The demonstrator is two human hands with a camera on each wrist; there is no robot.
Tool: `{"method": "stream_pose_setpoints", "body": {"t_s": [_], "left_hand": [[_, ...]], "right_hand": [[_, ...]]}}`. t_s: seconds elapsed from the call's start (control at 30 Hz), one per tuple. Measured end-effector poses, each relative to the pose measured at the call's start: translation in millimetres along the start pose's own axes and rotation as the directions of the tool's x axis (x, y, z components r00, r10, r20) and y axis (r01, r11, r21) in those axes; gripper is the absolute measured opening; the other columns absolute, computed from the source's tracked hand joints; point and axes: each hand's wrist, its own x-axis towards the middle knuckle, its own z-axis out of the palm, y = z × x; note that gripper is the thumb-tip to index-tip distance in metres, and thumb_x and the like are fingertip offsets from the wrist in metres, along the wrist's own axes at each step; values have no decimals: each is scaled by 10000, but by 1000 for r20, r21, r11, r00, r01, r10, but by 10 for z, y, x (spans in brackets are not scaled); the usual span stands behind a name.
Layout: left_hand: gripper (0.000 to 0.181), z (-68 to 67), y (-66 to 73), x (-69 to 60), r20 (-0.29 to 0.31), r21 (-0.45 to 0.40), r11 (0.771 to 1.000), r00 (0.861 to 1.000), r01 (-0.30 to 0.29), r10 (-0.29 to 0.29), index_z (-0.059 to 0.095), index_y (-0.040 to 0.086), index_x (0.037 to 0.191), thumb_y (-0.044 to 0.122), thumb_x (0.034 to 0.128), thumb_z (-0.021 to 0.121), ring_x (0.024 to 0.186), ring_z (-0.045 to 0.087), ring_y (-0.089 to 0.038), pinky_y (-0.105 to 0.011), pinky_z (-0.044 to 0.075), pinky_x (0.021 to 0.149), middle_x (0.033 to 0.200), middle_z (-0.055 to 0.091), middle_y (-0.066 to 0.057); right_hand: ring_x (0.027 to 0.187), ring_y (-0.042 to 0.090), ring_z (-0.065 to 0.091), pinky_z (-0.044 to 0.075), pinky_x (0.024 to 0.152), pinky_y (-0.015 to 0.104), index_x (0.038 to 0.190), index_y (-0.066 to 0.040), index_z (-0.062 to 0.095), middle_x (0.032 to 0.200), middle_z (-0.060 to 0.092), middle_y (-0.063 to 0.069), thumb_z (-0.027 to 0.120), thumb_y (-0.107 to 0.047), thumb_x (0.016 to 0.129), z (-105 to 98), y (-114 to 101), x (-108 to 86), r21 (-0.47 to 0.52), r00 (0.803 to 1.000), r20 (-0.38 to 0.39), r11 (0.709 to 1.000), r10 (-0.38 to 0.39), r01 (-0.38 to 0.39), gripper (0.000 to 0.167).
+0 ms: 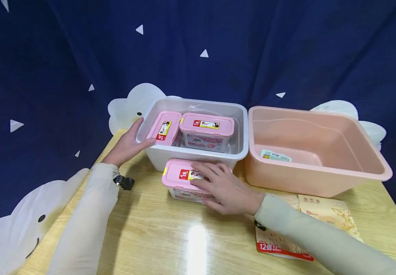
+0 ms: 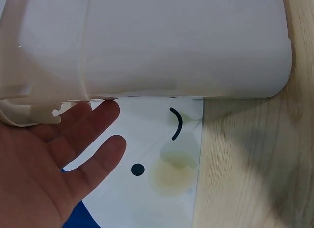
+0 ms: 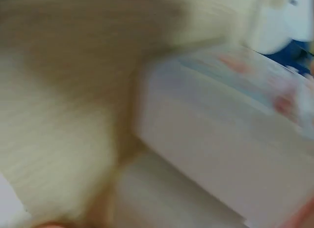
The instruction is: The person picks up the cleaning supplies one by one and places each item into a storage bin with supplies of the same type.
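Observation:
A pink-lidded OMO detergent box (image 1: 184, 193) is in front of the white bin (image 1: 191, 154), with my right hand (image 1: 227, 187) over its right part, holding it from above. Whether its base touches the table cannot be told; the right wrist view is blurred, showing the box's pale side (image 3: 221, 139). Inside the white bin are two like boxes: one turned lengthwise (image 1: 163, 128) at the left, one crosswise (image 1: 206, 125) beside it. My left hand (image 1: 125, 147) holds the bin's front left corner, thumb over the rim, other fingers (image 2: 93, 122) outside under it.
A pink bin (image 1: 322, 177) stands against the white one on the right, with a small label card (image 1: 275, 156) in it. Printed flat packs (image 1: 325, 214) lie in front of it, partly under my right forearm. Behind the wooden table (image 1: 150, 236) hangs a dark blue curtain (image 1: 184, 46).

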Motion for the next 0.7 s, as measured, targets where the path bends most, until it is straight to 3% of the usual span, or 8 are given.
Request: {"method": "stream_pose_setpoints", "body": {"t_s": [0.17,0.47,0.7], "left_hand": [[987,4,10,-13,6,-4,1000,1000,-1,1,29,257,1611,497,889,658,1473,311,-394,-636,252,1191,1639,260,-144],[979,3,20,-11,5,1,1000,1000,4,-4,20,278,1610,506,895,649,1481,296,-403,-650,250,1185,1645,247,-136],[968,1,14,-1,-1,6,1000,1000,12,-12,21,269,1610,472,902,649,1480,296,-401,-652,253,1182,1643,248,-142]], "right_hand": [[1460,251,297,314,1104,476,1441,-219,470,1611,310,77,697,-468,842,119,-25,-50,-53,998,20,997,64,-63,688],[1450,307,326,339,1056,512,1447,-297,504,1579,372,80,709,-459,826,111,-46,-55,-84,997,-11,994,76,-77,674],[1391,323,368,328,1004,502,1402,-358,553,1562,395,114,702,-463,835,51,-76,-9,-19,996,-8,996,86,-86,595]]}}
